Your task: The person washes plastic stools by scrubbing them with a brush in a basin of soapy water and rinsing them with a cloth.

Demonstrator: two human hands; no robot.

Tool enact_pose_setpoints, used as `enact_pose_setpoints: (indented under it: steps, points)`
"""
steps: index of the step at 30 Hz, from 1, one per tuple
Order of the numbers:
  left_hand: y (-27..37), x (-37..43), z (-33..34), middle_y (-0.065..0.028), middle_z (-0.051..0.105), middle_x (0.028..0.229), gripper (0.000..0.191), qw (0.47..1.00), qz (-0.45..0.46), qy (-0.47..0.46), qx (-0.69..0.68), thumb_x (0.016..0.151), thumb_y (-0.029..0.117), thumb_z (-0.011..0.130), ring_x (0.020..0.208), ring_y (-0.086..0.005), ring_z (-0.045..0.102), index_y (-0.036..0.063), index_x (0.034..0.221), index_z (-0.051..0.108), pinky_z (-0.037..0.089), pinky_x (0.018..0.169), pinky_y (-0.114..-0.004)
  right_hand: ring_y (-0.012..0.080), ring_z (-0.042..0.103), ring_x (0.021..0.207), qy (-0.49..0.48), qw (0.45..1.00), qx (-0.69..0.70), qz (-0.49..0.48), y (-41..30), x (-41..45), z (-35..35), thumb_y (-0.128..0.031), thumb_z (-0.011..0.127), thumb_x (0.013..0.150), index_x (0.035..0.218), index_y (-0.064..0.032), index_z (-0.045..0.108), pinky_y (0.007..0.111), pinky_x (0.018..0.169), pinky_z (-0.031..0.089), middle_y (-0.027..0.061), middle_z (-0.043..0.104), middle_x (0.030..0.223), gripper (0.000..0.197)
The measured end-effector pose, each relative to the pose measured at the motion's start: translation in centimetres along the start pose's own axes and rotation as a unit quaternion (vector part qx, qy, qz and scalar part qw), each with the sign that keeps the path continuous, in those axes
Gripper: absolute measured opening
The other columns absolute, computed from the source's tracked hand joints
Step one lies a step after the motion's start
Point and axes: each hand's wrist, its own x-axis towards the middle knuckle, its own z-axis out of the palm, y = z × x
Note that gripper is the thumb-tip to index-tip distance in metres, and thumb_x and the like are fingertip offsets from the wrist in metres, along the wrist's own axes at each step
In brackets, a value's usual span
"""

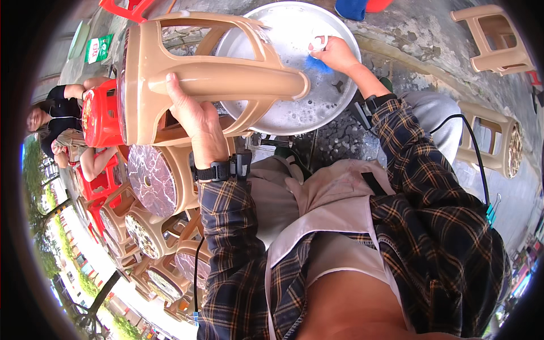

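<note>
A tan plastic stool (212,78) lies on its side in the air, its feet over a wide round metal basin (293,117) of soapy water. My left hand (193,112) holds the stool from below, the thumb on its frame near the seat end. My right hand (338,53) grips the white handle of a brush with blue bristles (318,64) over the basin's right half. The bristles are at the water, apart from the stool. Small dark bits float in the basin.
Many tan stools with patterned seats (152,180) crowd the left side, near red stools (102,112) and a seated person (63,108). More tan stools stand right (488,138) and upper right (495,40). A green packet (98,49) lies upper left.
</note>
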Motion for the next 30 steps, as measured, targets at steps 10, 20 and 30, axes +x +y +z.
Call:
enact_pose_setpoints:
  steps: [10, 20, 30]
  points:
    - [0.4, -0.2, 1.4, -0.0094, 0.059, 0.114, 0.052, 0.999, 0.009, -0.041, -0.027, 0.083, 0.031, 0.07, 0.104, -0.0212, 0.056, -0.001, 0.12, 0.052, 0.046, 0.093, -0.038, 0.0182, 0.06, 0.091, 0.108, 0.958, 0.095, -0.248, -6.1, -8.8, 2.1, -0.002, 0.071, 0.076, 0.092, -0.0032, 0.06, 0.03, 0.078, 0.049, 0.0083, 0.062, 0.1, 0.019]
    - [0.6, 0.6, 1.4, -0.0095, 0.062, 0.109, 0.045, 0.996, 0.025, -0.049, -0.07, 0.082, 0.022, 0.071, 0.099, -0.0226, 0.059, -0.0009, 0.116, 0.054, 0.048, 0.091, -0.039, 0.0207, 0.062, 0.091, 0.056, 0.972, 0.061, -0.218, -8.2, -11.4, 1.7, -0.008, 0.069, 0.077, 0.087, -0.006, 0.061, 0.028, 0.08, 0.049, 0.0066, 0.061, 0.096, 0.013]
    - [0.7, -0.9, 3.2, -0.0116, 0.059, 0.111, 0.042, 0.985, 0.05, -0.12, -0.109, 0.087, 0.02, 0.063, 0.099, -0.0255, 0.059, 0.0027, 0.122, 0.048, 0.049, 0.089, -0.04, 0.028, 0.059, 0.093, 0.046, 0.934, -0.104, -0.34, -8.7, -11.3, 1.1, -0.007, 0.065, 0.075, 0.088, -0.0083, 0.061, 0.034, 0.081, 0.049, 0.0068, 0.061, 0.097, 0.014]
